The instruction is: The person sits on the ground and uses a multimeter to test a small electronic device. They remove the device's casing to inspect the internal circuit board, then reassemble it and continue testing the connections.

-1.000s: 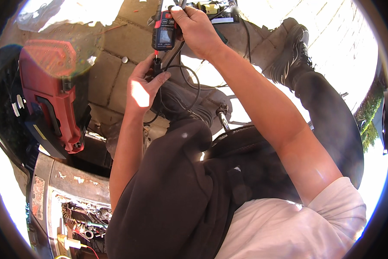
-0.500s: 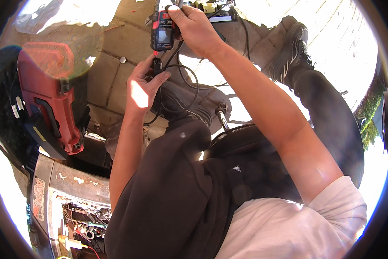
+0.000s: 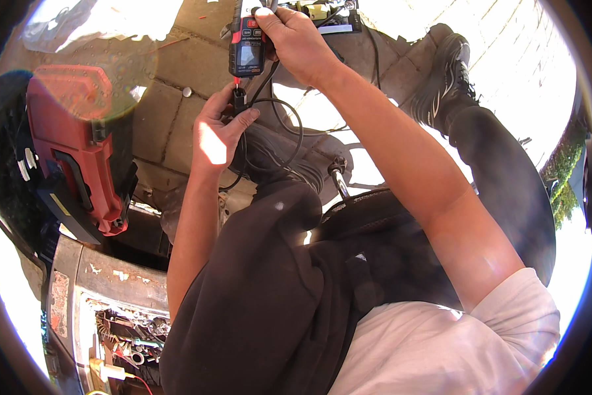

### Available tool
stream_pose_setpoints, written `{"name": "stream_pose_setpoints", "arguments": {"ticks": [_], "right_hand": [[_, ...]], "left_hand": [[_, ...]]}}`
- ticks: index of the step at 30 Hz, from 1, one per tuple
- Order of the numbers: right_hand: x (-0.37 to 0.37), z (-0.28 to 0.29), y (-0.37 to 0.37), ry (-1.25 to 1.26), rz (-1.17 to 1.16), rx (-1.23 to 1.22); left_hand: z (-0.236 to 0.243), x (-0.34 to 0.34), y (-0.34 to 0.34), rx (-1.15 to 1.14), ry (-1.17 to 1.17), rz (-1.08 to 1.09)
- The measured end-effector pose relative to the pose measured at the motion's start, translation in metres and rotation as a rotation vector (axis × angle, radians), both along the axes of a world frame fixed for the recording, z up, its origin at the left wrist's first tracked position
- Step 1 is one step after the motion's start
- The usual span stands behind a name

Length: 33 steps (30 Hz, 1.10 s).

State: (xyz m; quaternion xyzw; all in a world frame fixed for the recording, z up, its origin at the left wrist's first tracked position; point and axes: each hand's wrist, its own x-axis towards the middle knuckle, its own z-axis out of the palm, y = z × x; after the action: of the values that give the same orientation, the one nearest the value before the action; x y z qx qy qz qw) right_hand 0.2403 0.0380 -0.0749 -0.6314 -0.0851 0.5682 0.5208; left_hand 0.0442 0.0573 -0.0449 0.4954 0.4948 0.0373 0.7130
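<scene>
In my right hand [image 3: 296,45] is a black and red handheld electrical tester [image 3: 249,51] with a small lit screen and buttons. My thumb rests on its upper part, and the fingers wrap behind it. From the tester's lower end a thin red-based probe [image 3: 237,82] points down at the open end of a black cable connector [image 3: 239,100]. That connector is pinched between the thumb and fingers of my left hand [image 3: 217,128]. Whether the probe touches metal inside is too small to see. A black cable [image 3: 300,125] loops right of the connector.
A red and black hard case [image 3: 79,138] stands on the left. Below it, a worn box [image 3: 118,280] holds tangled wires and small tools [image 3: 134,349]. Electrical parts [image 3: 325,12] lie on the paving at the top. A bottle cap [image 3: 187,91] lies on the paving, and a metal rod [image 3: 337,176] stands near my knee.
</scene>
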Motion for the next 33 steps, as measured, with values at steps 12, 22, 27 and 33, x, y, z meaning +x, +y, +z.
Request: {"name": "stream_pose_setpoints", "arguments": {"ticks": [12, 22, 27, 33], "right_hand": [[-0.002, -0.003, 0.000, -0.037, 0.009, 0.026], [0.000, 0.001, 0.000, 0.051, -0.033, 0.002], [0.004, 0.009, 0.003, 0.322, -0.161, 0.006], [0.010, 0.025, 0.003, 0.403, -0.151, -0.053]], "left_hand": [[0.000, -0.001, 0.000, -0.037, 0.005, 0.016], [-0.001, -0.004, 0.003, 0.024, 0.044, -0.013], [0.005, -0.021, 0.032, 0.149, 0.298, 0.031], [0.015, 0.003, 0.046, 0.765, 0.401, -0.118]]}}
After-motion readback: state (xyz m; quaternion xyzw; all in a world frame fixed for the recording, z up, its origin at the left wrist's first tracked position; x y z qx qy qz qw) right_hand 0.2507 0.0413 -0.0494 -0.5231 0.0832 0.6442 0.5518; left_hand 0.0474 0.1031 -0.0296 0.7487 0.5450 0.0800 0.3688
